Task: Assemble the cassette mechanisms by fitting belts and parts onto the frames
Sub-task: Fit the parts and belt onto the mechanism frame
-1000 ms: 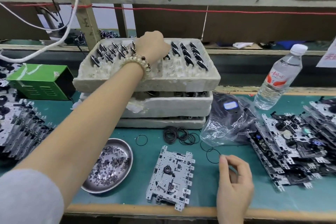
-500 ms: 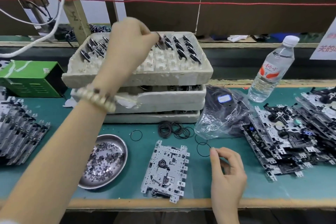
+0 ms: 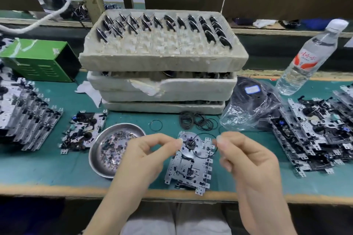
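I saw a stamped frame (image 3: 188,170) of bright bare metal at lower centre, under a polished flywheel disc (image 3: 186,150) and a thin, matt black rubber belt (image 3: 207,156). Left of it, the bowl (image 3: 91,155) was glossy steel. Behind, the stacked trays (image 3: 162,61) looked like rough, crumbly white foam. At right, the bag (image 3: 246,114) was crinkled clear plastic.

Teal bench mat (image 3: 57,162), green box (image 3: 38,59) (black belt (image 3: 205,146)).
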The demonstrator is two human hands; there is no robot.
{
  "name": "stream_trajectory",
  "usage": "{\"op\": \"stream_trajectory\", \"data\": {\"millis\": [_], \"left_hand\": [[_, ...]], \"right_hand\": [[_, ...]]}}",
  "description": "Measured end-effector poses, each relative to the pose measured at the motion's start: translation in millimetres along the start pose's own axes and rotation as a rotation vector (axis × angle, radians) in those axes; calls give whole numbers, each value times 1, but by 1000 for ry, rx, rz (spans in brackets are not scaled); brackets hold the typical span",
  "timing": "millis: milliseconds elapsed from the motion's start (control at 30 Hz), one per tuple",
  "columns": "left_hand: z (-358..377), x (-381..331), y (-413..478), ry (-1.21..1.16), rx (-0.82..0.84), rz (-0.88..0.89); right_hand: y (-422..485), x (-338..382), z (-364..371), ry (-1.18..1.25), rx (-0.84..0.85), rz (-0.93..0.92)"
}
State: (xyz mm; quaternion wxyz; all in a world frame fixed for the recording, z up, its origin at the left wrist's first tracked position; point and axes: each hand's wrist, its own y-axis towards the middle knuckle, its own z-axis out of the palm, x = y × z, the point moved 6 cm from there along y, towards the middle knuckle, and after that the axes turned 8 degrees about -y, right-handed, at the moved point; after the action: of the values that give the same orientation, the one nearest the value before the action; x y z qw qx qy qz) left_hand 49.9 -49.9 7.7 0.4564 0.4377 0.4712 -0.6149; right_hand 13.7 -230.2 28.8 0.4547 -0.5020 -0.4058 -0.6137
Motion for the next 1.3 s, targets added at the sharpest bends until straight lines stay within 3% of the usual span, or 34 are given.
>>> {"op": "stream_trajectory", "data": {"millis": [333,567,733,867,933,1133,1300], "left_hand": [[-7,4,-2,0,84,20],[-2,5,-4,6,179,39],[0,3,-5,-26,255,114],[7,-6,-6,262,284,485],[11,-8,-8,437,246,703],[24,-5,-11,837,256,1292],[34,0,-7,1106,342,1497]], "right_hand": [[4,6,4,-465,-131,-192],[13,13,5,-545,-63,-211],[22,5,-4,-499,37,-57],[25,-19,4,-60,519,358],[26,-22,7,27,674,425],[37,-22,-6,-415,661,297],[47,-35,-18,-545,584,204]]}}
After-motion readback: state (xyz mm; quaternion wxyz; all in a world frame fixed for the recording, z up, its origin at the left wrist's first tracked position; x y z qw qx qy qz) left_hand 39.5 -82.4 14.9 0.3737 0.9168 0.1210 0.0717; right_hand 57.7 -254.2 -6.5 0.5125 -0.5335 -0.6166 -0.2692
